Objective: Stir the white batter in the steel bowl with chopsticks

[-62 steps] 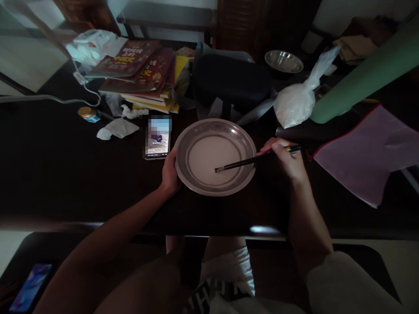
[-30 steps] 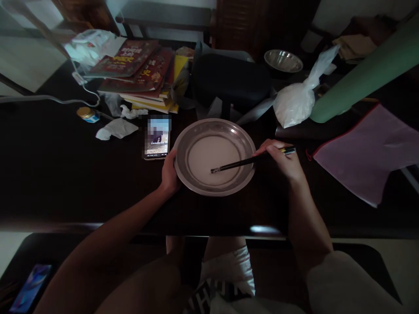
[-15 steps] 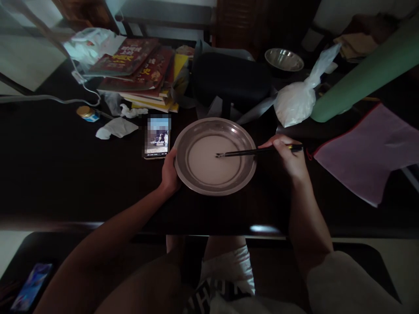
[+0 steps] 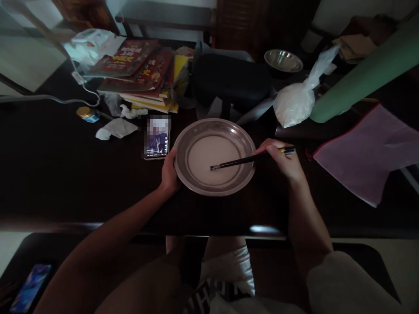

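A wide metal basin (image 4: 183,174) sits on the dark table in front of me, with a whitish liquid (image 4: 209,152) in its bottom. My left hand (image 4: 170,172) grips the basin's left rim, its fingers partly hidden beneath the edge. In my right hand (image 4: 281,159) is a pair of black chopsticks (image 4: 238,161), reaching over the right rim. Their tips dip into the liquid near the middle. A lit phone (image 4: 157,139) lies just left of the basin.
Behind the basin is a black case (image 4: 232,80). Books (image 4: 131,65) are piled at the back left. A knotted plastic bag of white powder (image 4: 293,107), a green cylinder (image 4: 356,83) and a purple cloth (image 4: 369,157) lie right. A small metal bowl (image 4: 284,61) stands behind.
The chopsticks' tips have moved left and toward me through the liquid. My right hand has shifted slightly left with them, while my left hand stays on the rim.
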Tool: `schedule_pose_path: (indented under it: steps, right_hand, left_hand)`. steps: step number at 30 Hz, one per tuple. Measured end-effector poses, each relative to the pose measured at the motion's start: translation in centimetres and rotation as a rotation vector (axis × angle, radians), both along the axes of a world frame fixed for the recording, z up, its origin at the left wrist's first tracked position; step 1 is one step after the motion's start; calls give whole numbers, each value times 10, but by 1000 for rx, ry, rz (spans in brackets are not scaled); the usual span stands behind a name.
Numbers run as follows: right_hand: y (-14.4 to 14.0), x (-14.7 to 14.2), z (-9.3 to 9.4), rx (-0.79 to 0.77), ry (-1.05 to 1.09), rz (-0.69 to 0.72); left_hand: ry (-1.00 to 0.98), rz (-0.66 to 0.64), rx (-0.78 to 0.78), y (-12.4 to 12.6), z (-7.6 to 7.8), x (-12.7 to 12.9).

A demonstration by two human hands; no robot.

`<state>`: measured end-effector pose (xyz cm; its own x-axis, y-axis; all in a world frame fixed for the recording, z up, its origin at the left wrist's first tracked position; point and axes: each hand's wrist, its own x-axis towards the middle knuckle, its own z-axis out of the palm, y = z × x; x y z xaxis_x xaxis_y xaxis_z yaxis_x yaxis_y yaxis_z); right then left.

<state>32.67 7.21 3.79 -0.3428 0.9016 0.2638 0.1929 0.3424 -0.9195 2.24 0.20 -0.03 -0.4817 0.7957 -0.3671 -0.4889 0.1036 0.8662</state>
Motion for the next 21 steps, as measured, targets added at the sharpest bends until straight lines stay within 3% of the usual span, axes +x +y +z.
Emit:
schedule_pose_path:
  steps: [2, 6, 12, 17, 21]
  right_hand:
    - [0, 0, 0, 12, -31, 12]
    - [1, 2, -1, 26, 35, -115]
    - [1, 0, -1, 1, -21, 45]
    - [2, 2, -3, 27, 56, -93]
    - [1, 0, -1, 10, 5, 49]
  left_hand:
    - [-5, -3, 13, 0, -1, 0]
    - [-1, -27, 20, 1, -1, 1]
    - [-17, -14, 7, 1, 2, 1]
    - [-45, -7, -44, 1, 5, 1]
    - [-11, -9, -27, 1, 4, 1]
